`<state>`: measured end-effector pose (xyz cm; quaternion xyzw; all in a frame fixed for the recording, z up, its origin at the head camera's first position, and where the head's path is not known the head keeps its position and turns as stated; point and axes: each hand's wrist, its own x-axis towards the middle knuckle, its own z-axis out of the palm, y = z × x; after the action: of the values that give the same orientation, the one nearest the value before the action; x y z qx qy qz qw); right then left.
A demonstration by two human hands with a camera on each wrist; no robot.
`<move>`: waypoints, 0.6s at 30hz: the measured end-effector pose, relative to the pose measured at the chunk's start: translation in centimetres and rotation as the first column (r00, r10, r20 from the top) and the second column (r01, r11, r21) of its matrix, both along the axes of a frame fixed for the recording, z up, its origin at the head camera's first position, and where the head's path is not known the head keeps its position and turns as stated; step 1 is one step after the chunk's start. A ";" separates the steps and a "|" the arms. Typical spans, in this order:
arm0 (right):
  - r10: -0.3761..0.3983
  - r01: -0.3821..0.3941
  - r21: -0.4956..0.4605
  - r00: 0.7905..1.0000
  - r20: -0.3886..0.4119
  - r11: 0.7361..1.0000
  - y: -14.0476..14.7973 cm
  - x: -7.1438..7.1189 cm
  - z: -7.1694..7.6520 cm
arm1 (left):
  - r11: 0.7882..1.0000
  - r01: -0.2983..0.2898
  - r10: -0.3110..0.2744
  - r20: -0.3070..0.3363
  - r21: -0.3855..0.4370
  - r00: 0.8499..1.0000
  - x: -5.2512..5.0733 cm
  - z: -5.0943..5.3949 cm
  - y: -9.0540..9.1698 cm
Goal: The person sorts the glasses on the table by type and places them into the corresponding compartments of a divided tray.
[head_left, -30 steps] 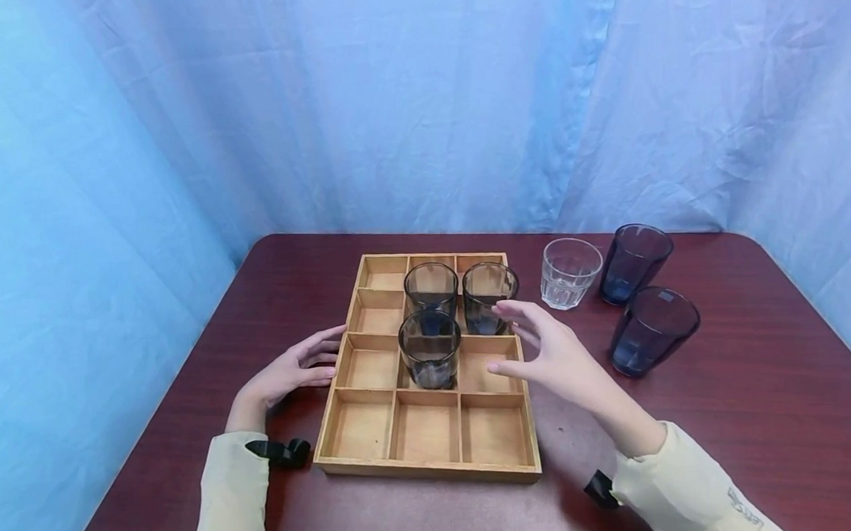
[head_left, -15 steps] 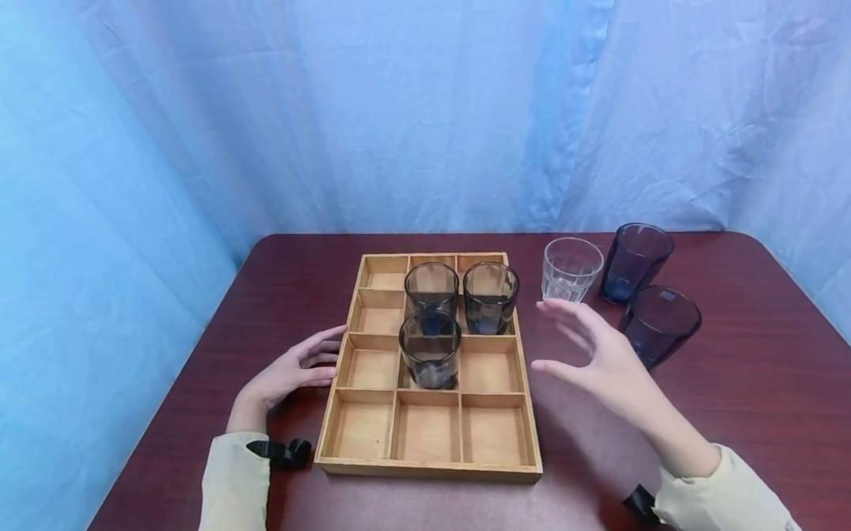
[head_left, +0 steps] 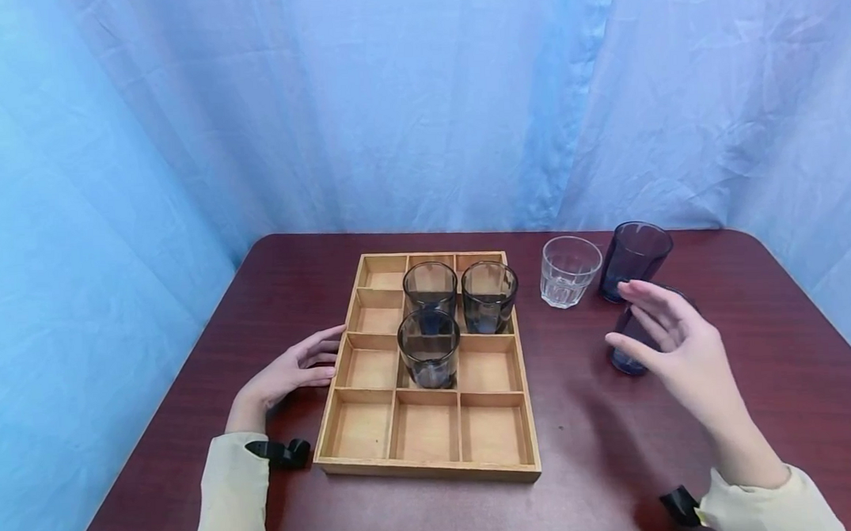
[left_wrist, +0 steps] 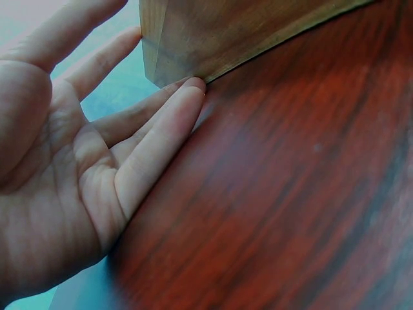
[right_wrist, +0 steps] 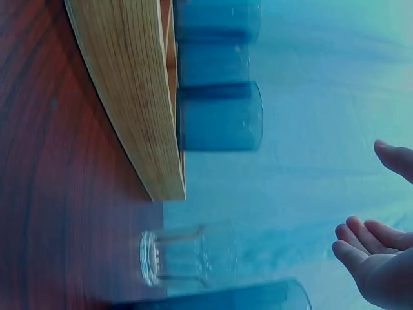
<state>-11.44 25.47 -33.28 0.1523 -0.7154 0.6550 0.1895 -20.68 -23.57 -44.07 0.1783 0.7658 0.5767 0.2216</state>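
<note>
My left hand rests with extended fingers against the left side of a wooden divided tray; the left wrist view shows fingertips touching the tray wall. Three smoky grey glasses stand in the tray: one in the second row's middle compartment, another to its right, a third in the middle of the third row. On the right, my right hand holds nothing, thumb and fingers spread apart. It partly hides a dark blue tumbler; contact cannot be told.
A clear faceted glass stands right of the tray, beside another dark blue tumbler at the back. Everything sits on a dark red wooden table. Blue curtains hang behind and at both sides.
My right hand has moved rightward, from beside the glasses in the tray to the front dark tumbler. The left hand, tray and glasses have stayed in place.
</note>
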 end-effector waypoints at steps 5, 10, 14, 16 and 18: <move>-0.047 0.046 -0.116 0.999 -0.007 0.992 1.5 0.1 -0.2 | 1.000 0.000 0.000 0.002 -0.006 1.000 -0.1 -0.2 0.0; -0.090 0.087 -0.192 0.996 -0.004 0.977 2.6 0.1 -0.5 | 1.000 0.004 -0.004 -0.004 -0.003 1.000 -0.2 -0.3 0.0; -0.137 0.138 -0.215 0.990 0.021 0.967 3.3 0.3 -0.9 | 1.000 0.003 -0.003 -0.007 -0.009 1.000 -0.2 -0.3 -0.1; -0.172 0.179 -0.219 0.984 0.047 0.959 3.6 0.3 -1.1 | 1.000 0.001 -0.002 -0.007 -0.012 1.000 -0.2 -0.3 -0.1; -0.208 0.220 -0.216 0.975 0.078 0.951 3.8 0.3 -1.2 | 1.000 -0.001 0.001 -0.006 -0.014 1.000 -0.2 -0.3 -0.2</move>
<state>-11.10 29.29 -34.50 0.0338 -0.6545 0.7106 0.2560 -20.88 -23.74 -44.39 0.1780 0.7707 0.5707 0.2206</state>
